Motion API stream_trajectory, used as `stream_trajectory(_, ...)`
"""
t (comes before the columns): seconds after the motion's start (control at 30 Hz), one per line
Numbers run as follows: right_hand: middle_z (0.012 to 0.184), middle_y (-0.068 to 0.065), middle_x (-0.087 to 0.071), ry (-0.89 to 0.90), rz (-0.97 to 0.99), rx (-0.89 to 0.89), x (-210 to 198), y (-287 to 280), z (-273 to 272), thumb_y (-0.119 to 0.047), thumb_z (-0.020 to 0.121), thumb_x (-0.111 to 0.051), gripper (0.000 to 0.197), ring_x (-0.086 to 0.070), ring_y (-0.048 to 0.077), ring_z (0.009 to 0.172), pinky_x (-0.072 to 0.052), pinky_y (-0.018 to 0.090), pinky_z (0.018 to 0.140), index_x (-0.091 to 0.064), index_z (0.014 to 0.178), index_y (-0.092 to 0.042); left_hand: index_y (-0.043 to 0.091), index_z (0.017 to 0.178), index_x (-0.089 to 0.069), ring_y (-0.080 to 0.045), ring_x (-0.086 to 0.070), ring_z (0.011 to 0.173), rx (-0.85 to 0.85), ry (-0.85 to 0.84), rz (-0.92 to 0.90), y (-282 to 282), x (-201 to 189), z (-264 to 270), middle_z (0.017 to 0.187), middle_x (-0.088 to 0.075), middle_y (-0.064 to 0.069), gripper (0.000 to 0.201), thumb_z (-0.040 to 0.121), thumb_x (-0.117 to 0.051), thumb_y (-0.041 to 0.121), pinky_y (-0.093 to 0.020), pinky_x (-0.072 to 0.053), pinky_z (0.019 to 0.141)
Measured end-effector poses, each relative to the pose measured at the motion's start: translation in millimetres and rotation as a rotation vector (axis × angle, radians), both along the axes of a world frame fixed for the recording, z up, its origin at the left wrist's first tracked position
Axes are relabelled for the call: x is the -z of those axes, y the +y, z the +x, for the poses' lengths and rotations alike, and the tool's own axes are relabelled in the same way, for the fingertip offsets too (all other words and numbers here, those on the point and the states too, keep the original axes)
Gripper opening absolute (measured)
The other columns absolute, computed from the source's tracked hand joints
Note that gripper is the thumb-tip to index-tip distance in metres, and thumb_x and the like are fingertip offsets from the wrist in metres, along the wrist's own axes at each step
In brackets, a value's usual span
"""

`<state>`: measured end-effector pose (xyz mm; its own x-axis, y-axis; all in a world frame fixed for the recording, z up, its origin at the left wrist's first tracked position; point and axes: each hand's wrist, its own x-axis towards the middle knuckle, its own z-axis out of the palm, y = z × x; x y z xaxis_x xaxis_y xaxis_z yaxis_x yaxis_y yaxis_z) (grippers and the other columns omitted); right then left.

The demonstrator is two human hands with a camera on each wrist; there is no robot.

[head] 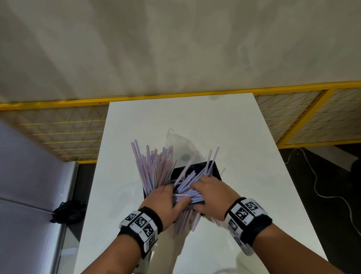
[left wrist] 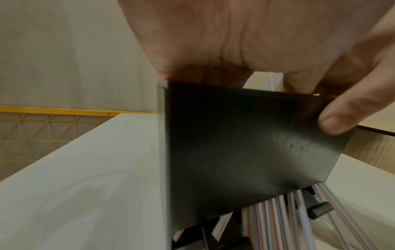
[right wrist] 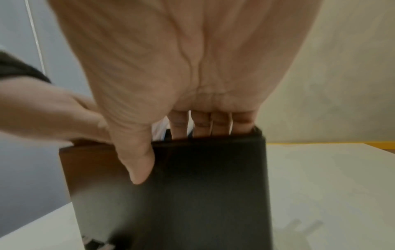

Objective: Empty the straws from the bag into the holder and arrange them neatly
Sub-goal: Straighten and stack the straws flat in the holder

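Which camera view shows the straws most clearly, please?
The head view: the straws fan out of the black holder and spill in front, under both hands. The left wrist view shows only some straws below the holder's wall. In the right wrist view the holder and the palm hide them.

Dim, warm indoor light. Head view bends at the edges; soft shadows of the arms fall on the white surface. Both wrist views are soft, the hands blurred up close, faint sheen on the black holder.
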<state>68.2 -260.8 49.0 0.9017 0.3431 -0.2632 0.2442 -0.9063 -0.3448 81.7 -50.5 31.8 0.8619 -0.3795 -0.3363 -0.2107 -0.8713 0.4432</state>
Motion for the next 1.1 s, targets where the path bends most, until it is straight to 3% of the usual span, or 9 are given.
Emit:
stream_trajectory(0.2,0.112,-0.013,-0.059,-0.128,0.199,0.237,-21,-29,-22,-0.043,0.093,-0.062,0.028,-0.057,0.009,0.099,-0.049,0.027,0.082,-0.064,0.118,-0.03,0.024,0.101,-0.07,-0.024,-0.056,0.102,0.176,-0.09,0.167,-1,-8,4,0.104,-0.062,-0.002,0.042,0.105,-0.031,0.038,-0.037,-0.048,0.092)
stream_trajectory(0.3,0.091,-0.013,-0.06,-0.148,0.252,0.444,-17,-45,-37,-0.038,0.095,-0.063,0.007,-0.058,0.008,0.08,-0.052,0.033,0.072,-0.063,0.093,-0.031,0.02,0.095,-0.07,-0.021,-0.058,0.097,0.154,-0.107,0.172,-2,-9,6,0.1,-0.062,0.0,0.043,0.104,-0.033,0.038,-0.036,-0.05,0.087)
stream_trajectory(0.4,0.082,-0.009,-0.066,-0.017,0.294,0.655,1,-57,-50,-0.033,0.095,-0.061,0.012,-0.062,0.011,0.075,-0.054,0.037,0.072,-0.06,0.084,-0.028,0.024,0.096,-0.069,-0.019,-0.059,0.094,0.147,-0.102,0.068,-5,-13,3,0.098,-0.062,0.002,0.037,0.103,-0.038,0.043,-0.035,-0.051,0.085)
stream_trajectory(0.5,0.091,-0.006,-0.069,0.16,0.355,0.766,27,-58,-62,-0.029,0.096,-0.06,0.009,-0.065,0.02,0.087,-0.048,0.032,0.074,-0.064,0.1,-0.022,0.027,0.108,-0.068,-0.015,-0.058,0.102,0.219,-0.061,-0.012,-10,-16,-2,0.107,-0.063,0.006,0.035,0.104,-0.039,0.047,-0.034,-0.05,0.09)
stream_trajectory(0.7,0.124,0.013,-0.066,0.334,0.426,0.873,73,-48,-61,-0.024,0.102,-0.062,0.041,-0.065,0.03,0.11,-0.047,0.029,0.091,-0.058,0.137,-0.004,0.022,0.11,-0.067,-0.017,-0.056,0.108,0.284,-0.038,0.015,-20,-11,-5,0.112,-0.065,0.004,0.035,0.107,-0.037,0.039,-0.033,-0.046,0.092)
stream_trajectory(0.77,0.107,0.021,-0.066,0.465,0.637,0.982,83,-43,-54,-0.013,0.1,-0.064,0.043,-0.067,0.033,0.081,-0.054,0.034,0.072,-0.054,0.138,0.004,0.019,0.11,-0.066,-0.02,-0.056,0.108,0.294,-0.021,0.012,-21,-9,-6,0.112,-0.064,0.002,0.036,0.109,-0.034,0.037,-0.036,-0.044,0.094)
stream_trajectory(0.87,0.075,0.018,-0.064,0.598,0.795,1.093,95,-40,-46,-0.007,0.098,-0.064,0.044,-0.054,0.023,0.046,-0.036,0.021,0.039,-0.049,0.139,-0.003,0.018,0.116,-0.063,-0.024,-0.055,0.112,0.316,-0.021,-0.029,-21,-3,-8,0.118,-0.062,0.001,0.036,0.11,-0.032,0.034,-0.04,-0.041,0.1)
stream_trajectory(1.0,0.073,0.018,-0.067,0.617,0.828,1.129,104,-31,-38,-0.009,0.094,-0.067,0.04,-0.063,0.029,0.058,-0.044,0.027,0.051,-0.051,0.131,-0.009,0.024,0.144,-0.053,-0.015,-0.037,0.144,0.261,0.03,-0.025,-18,3,-10,0.155,-0.045,0.003,0.044,0.11,-0.029,0.04,-0.035,-0.021,0.12)
stream_trajectory(1.1,0.077,0.017,-0.066,0.603,0.768,1.097,105,-26,-36,-0.01,0.094,-0.064,0.03,-0.065,0.03,0.064,-0.045,0.031,0.055,-0.054,0.121,-0.005,0.026,0.149,-0.047,-0.014,-0.03,0.148,0.244,0.05,-0.012,-17,6,-9,0.162,-0.034,0.002,0.047,0.11,-0.028,0.043,-0.036,-0.018,0.123)
